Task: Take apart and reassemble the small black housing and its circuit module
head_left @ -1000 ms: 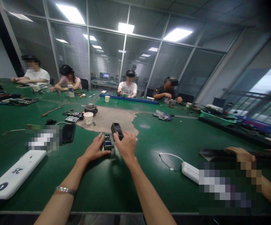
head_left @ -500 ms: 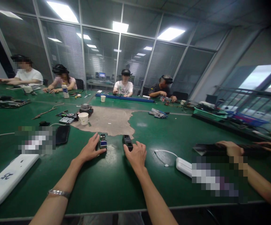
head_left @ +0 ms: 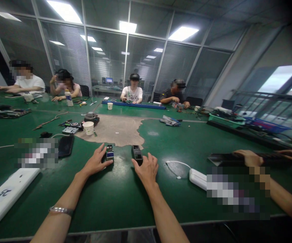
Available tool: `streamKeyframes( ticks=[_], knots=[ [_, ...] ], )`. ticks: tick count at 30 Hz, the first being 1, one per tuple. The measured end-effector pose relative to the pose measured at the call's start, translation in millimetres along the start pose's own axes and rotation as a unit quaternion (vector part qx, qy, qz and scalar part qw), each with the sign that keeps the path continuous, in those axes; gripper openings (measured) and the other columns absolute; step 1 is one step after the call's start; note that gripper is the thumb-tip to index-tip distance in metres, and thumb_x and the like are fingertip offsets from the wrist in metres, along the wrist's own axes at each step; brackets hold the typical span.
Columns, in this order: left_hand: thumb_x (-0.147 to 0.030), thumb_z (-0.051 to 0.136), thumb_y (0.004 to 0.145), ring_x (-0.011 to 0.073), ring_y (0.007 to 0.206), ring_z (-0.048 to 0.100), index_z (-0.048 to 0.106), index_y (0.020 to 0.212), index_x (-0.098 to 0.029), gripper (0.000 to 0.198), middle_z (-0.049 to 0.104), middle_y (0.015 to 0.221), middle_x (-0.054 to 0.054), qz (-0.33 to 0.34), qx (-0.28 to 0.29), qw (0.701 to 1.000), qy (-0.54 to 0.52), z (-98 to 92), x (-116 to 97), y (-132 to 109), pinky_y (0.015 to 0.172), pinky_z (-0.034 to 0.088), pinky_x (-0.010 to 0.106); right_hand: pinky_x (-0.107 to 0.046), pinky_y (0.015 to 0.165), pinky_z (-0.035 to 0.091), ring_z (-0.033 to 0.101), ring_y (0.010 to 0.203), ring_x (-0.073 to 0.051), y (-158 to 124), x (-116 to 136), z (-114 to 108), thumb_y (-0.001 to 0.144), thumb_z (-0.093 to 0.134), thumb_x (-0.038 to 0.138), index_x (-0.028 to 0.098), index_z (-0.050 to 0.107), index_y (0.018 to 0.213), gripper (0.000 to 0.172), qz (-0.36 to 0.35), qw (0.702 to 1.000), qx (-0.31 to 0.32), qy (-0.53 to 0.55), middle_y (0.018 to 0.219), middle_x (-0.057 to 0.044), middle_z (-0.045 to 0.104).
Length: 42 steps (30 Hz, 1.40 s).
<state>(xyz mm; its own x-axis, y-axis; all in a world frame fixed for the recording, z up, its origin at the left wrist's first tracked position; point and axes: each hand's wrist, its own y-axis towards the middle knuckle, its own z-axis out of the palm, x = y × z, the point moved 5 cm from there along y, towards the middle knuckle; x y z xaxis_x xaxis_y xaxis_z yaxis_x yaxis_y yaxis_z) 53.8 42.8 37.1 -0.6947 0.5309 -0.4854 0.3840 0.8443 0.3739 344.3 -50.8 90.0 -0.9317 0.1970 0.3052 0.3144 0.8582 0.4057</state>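
Observation:
On the green table, a small circuit assembly with a blue part (head_left: 110, 154) lies just right of my left hand (head_left: 95, 162). Its fingers are spread, with thumb and fingertips beside the assembly's left side; whether they touch it I cannot tell. A narrow black plastic housing (head_left: 137, 153) with openings in its face lies to the right of the assembly, a gap between them. Close to the housing's near end is my right hand (head_left: 147, 168), thumb and fingers apart, the thumb tip at its lower left. Neither hand grips anything.
A white power strip marked 25 (head_left: 10, 195) and a dark phone (head_left: 65, 146) lie left. Ahead are a paper cup (head_left: 88, 128) and electronic parts. On the right are a white cable (head_left: 178, 163) and another person's hand (head_left: 249, 158) on a black object. Several people sit opposite.
My right thumb has slid off the black housing's face toward its near end. The assembly and housing stay put. A person at the back left has raised a hand to the head.

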Motion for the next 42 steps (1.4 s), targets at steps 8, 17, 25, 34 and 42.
streamKeyframes(
  ticks=[8, 17, 25, 34, 42],
  knots=[
    [-0.07, 0.06, 0.096, 0.0424, 0.159, 0.028, 0.042, 0.161, -0.016, 0.087, 0.026, 0.174, 0.02, -0.008, 0.01, 1.0, 0.009, -0.5, -1, 2, 0.129, 0.028, 0.06, -0.05, 0.104, 0.044, 0.047, 0.136, -0.04, 2, -4, 4, 0.094, 0.065, 0.05, 0.011, 0.079, 0.11, 0.044, 0.016, 1.0, 0.015, 0.019, 0.146, -0.023, 0.06],
    [-0.072, 0.058, 0.096, 0.0407, 0.159, 0.029, 0.043, 0.16, -0.016, 0.087, 0.028, 0.173, 0.021, -0.007, 0.014, 1.0, -0.002, 0.5, 0, 2, 0.129, 0.026, 0.059, -0.044, 0.112, 0.041, 0.049, 0.135, -0.035, 6, 37, -17, 0.092, 0.069, 0.052, 0.015, 0.081, 0.102, 0.041, -0.037, 0.992, -0.007, 0.124, 0.141, -0.018, 0.065],
    [-0.073, 0.063, 0.093, 0.042, 0.158, 0.03, 0.047, 0.158, -0.016, 0.088, 0.031, 0.171, 0.023, -0.003, -0.002, 1.0, -0.024, -0.5, -1, 2, 0.128, 0.028, 0.061, -0.038, 0.111, 0.039, 0.057, 0.128, -0.032, 15, 103, -10, 0.095, 0.065, 0.055, 0.014, 0.082, 0.104, 0.046, -0.047, 0.985, 0.035, 0.164, 0.131, -0.019, 0.071],
    [-0.073, 0.067, 0.088, 0.0442, 0.16, 0.026, 0.031, 0.165, -0.013, 0.103, 0.03, 0.171, 0.026, -0.017, -0.01, 0.998, -0.051, -0.4, -1, 2, 0.129, 0.024, 0.063, -0.042, 0.1, 0.045, 0.059, 0.119, -0.037, 13, 137, -11, 0.092, 0.066, 0.062, 0.014, 0.083, 0.099, 0.052, -0.04, 0.989, 0.081, 0.119, 0.114, -0.02, 0.074],
    [-0.052, 0.078, 0.08, 0.0469, 0.159, 0.025, 0.012, 0.169, -0.009, 0.119, 0.023, 0.172, 0.03, -0.009, -0.018, 0.997, -0.076, 0.5, 1, 1, 0.129, 0.025, 0.064, -0.048, 0.101, 0.043, 0.052, 0.125, -0.039, 2, 151, -8, 0.089, 0.068, 0.063, 0.01, 0.081, 0.105, 0.057, -0.079, 0.992, 0.081, 0.052, 0.124, -0.024, 0.069]
  ],
)
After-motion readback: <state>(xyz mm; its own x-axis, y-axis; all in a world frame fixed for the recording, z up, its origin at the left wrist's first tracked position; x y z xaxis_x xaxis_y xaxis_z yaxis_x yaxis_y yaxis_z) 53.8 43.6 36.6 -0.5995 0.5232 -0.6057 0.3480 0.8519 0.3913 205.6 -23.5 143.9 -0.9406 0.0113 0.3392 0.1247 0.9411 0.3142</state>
